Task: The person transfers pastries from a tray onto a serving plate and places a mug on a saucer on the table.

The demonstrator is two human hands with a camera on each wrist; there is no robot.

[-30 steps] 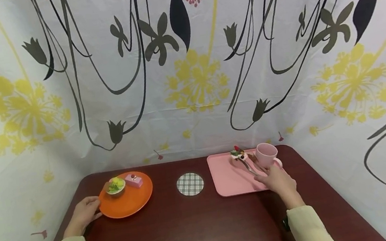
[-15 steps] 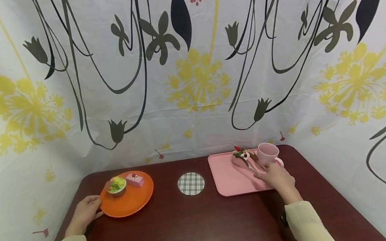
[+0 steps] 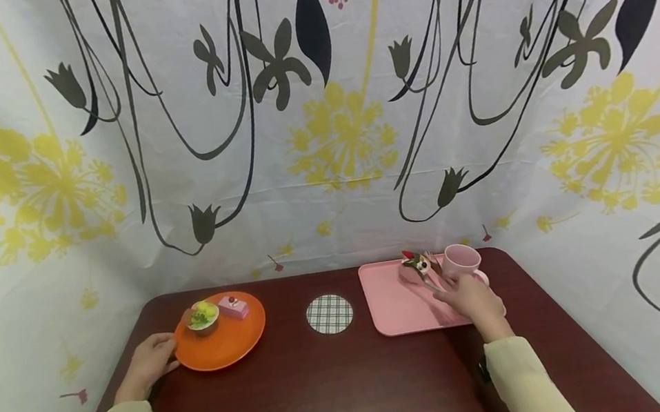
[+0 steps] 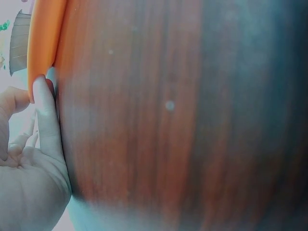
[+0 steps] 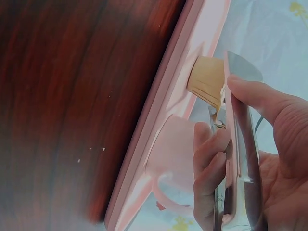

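My left hand (image 3: 149, 362) pinches the left rim of an orange plate (image 3: 232, 344). On that plate sit a small cup of toy food with green and yellow pieces (image 3: 202, 317) and a pink slice of toy cake (image 3: 233, 306). Over the pink tray (image 3: 398, 319), my right hand (image 3: 474, 302) holds a metal spoon (image 5: 243, 67) and a fork (image 3: 434, 263) by their handles. Behind the spoon stands a toy cupcake (image 5: 207, 79) topped with white and red, partly hidden. A pink mug (image 3: 461, 258) stands on the tray beyond my right fingers.
Between plate and tray lies a round checked coaster (image 3: 330, 314). The dark wooden table (image 3: 323, 395) ends at a flowered curtain (image 3: 321, 235) behind and at both sides.
The spoon and fork have shifted slightly left over the tray, and the fork's tines point higher. The left hand keeps its hold on the plate. The head view has shifted slightly.
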